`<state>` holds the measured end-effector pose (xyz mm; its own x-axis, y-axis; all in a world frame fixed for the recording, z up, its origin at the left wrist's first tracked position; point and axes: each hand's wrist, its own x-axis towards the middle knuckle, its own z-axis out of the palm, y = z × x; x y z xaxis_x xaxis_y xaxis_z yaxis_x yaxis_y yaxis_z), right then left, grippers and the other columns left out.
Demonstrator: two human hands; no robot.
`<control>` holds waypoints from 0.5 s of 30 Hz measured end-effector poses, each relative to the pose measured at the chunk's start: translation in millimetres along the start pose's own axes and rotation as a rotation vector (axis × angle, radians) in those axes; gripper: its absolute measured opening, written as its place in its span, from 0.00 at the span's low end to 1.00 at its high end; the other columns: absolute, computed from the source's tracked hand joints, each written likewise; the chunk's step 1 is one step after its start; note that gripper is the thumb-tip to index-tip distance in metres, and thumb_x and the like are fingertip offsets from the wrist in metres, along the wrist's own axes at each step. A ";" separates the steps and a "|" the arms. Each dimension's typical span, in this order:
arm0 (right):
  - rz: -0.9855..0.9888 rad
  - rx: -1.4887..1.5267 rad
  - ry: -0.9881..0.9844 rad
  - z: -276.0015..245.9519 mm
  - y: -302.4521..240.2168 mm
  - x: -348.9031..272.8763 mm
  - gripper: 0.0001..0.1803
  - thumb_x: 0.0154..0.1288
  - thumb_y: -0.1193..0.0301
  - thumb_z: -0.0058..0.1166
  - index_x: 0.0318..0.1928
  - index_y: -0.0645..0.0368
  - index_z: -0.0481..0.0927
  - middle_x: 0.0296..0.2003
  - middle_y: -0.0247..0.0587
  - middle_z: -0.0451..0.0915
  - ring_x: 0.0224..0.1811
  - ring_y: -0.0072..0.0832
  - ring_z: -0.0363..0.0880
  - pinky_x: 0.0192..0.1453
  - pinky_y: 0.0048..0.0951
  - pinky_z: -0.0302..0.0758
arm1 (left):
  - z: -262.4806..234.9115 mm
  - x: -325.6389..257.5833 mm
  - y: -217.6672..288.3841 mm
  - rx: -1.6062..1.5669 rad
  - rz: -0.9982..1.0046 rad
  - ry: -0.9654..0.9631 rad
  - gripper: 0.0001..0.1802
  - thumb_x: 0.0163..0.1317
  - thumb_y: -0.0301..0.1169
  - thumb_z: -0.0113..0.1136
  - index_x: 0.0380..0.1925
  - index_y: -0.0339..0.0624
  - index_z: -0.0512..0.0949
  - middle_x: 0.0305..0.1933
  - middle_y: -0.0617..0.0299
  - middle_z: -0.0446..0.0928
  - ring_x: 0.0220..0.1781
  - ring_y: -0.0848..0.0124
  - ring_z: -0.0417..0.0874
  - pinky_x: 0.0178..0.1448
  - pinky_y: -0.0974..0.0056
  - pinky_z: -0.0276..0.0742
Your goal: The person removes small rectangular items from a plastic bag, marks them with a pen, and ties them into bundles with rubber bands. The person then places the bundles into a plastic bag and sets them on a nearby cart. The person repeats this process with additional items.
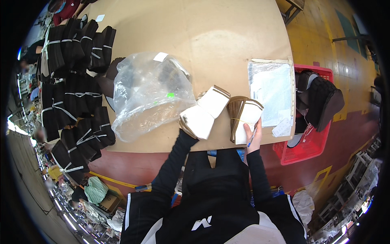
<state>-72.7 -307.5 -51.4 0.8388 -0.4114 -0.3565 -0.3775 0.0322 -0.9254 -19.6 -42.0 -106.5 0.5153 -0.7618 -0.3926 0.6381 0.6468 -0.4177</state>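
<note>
A stack of white-faced, brown-edged cut pieces [202, 118] lies tilted over my left hand, which is mostly hidden beneath it; the black sleeve [172, 152] runs up to its near edge. The hand appears to grip the stack from below, though its fingers do not show. To the right, a similar bundle [248, 115] with a thin band round it sits by the table's front edge. My right hand [254, 139] is closed round a blue-and-white pen [251, 137], with its fingers against the bundle's near right side.
A clear plastic bag [152, 97] spreads left of the stacks. Beyond it lie several tied black bundles [83, 95]. Paper sheets in a plastic sleeve [270, 89] lie at the table's right edge, with a small slip [282, 127]. A red crate [308, 146] holds dark pieces.
</note>
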 end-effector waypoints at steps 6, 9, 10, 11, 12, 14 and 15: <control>-0.140 -0.106 0.207 -10.2 2.9 5.9 0.28 0.69 0.64 0.48 0.64 0.66 0.62 0.54 0.45 0.71 0.54 0.29 0.68 0.58 0.30 0.65 | -56.4 -23.5 -25.9 0.185 0.263 0.801 0.40 0.64 0.63 0.36 0.66 0.45 0.59 0.68 0.52 0.61 0.68 0.52 0.64 0.64 0.46 0.66; -0.242 -0.072 0.290 -7.5 -40.7 16.6 0.29 0.73 0.52 0.34 0.59 0.63 0.67 0.41 0.38 0.71 0.42 0.24 0.67 0.48 0.27 0.65 | -48.5 -44.0 -22.6 0.594 0.466 1.023 0.41 0.64 0.64 0.36 0.66 0.47 0.58 0.69 0.53 0.60 0.68 0.54 0.63 0.64 0.44 0.64; -0.303 -0.071 0.276 -0.7 -45.1 19.0 0.26 0.72 0.54 0.35 0.57 0.63 0.68 0.40 0.38 0.70 0.42 0.24 0.67 0.48 0.27 0.65 | -36.2 -53.6 -20.1 0.724 0.504 1.048 0.41 0.64 0.64 0.37 0.66 0.47 0.58 0.69 0.53 0.59 0.68 0.55 0.63 0.64 0.44 0.64; -0.363 -0.071 0.262 5.7 -47.4 21.6 0.23 0.72 0.57 0.37 0.54 0.63 0.69 0.39 0.38 0.69 0.41 0.25 0.67 0.48 0.27 0.65 | -23.1 -60.2 -13.2 0.661 0.546 1.016 0.41 0.63 0.65 0.37 0.66 0.47 0.58 0.70 0.54 0.59 0.68 0.55 0.63 0.65 0.44 0.63; -0.423 -0.064 0.249 12.6 -52.5 24.1 0.20 0.72 0.59 0.38 0.52 0.63 0.70 0.38 0.37 0.69 0.41 0.25 0.66 0.48 0.27 0.65 | -5.3 -63.3 -0.7 0.603 0.591 0.985 0.41 0.63 0.65 0.38 0.66 0.48 0.59 0.70 0.55 0.58 0.68 0.56 0.63 0.65 0.44 0.62; -0.526 -0.106 -0.003 25.8 -82.7 37.9 0.03 0.57 0.80 0.52 0.33 0.66 0.74 0.31 0.42 0.72 0.31 0.27 0.69 0.38 0.24 0.67 | 15.7 -55.3 20.3 0.579 0.612 0.956 0.39 0.62 0.63 0.43 0.65 0.48 0.60 0.68 0.57 0.60 0.67 0.57 0.64 0.65 0.44 0.62; -0.496 -0.047 -0.117 34.7 -88.5 42.1 0.03 0.56 0.81 0.53 0.31 0.65 0.74 0.29 0.41 0.72 0.29 0.27 0.69 0.36 0.23 0.67 | 24.3 -47.6 30.0 0.615 0.580 0.963 0.38 0.62 0.61 0.47 0.64 0.48 0.61 0.66 0.57 0.62 0.66 0.57 0.65 0.64 0.44 0.62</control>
<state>9.6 -296.1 11.0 0.9587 -0.2623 0.1099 0.0624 -0.1830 -0.9811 -11.1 12.8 -80.4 0.3498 0.1239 -0.9286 0.7513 0.5551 0.3571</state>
